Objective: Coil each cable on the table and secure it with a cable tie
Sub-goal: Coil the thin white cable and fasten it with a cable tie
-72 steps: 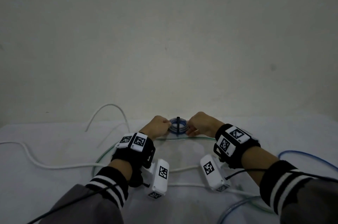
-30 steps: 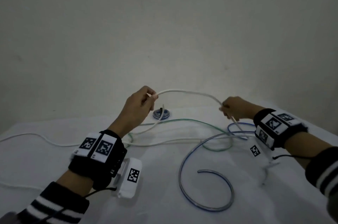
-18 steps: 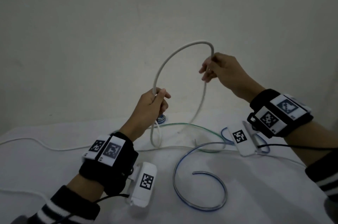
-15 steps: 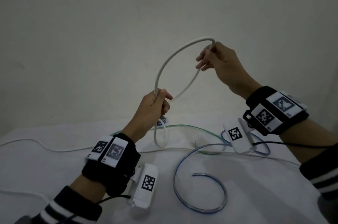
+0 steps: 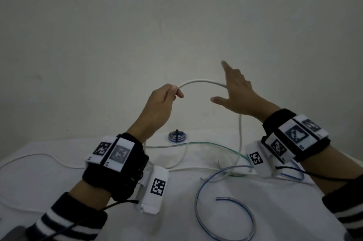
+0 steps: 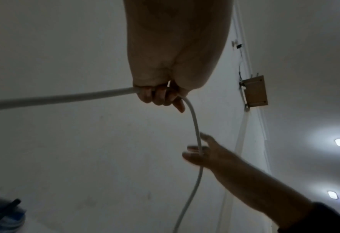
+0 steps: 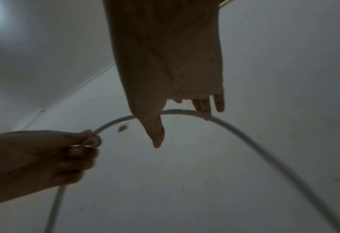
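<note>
My left hand (image 5: 167, 97) is raised above the table and grips a white cable (image 5: 200, 82), which arches rightward to my right hand (image 5: 233, 91). The right hand is spread with straight fingers, and the cable passes under its palm and drops to the table. In the left wrist view the fingers (image 6: 161, 96) curl round the white cable (image 6: 195, 124). In the right wrist view the cable (image 7: 185, 112) runs beneath the extended fingers (image 7: 206, 104). A small blue coil (image 5: 177, 135) bound with a black tie lies at the table's back.
On the white table (image 5: 59, 181) lie a loose green cable (image 5: 216, 144), a blue-grey cable (image 5: 225, 219) curled at the front right, and more white cable (image 5: 39, 156) trailing to the left. A plain wall stands close behind the table.
The right hand has let go of the white cable and spread its fingers. The tall loop has dropped to a low arch. The left hand has risen and keeps its grip.
</note>
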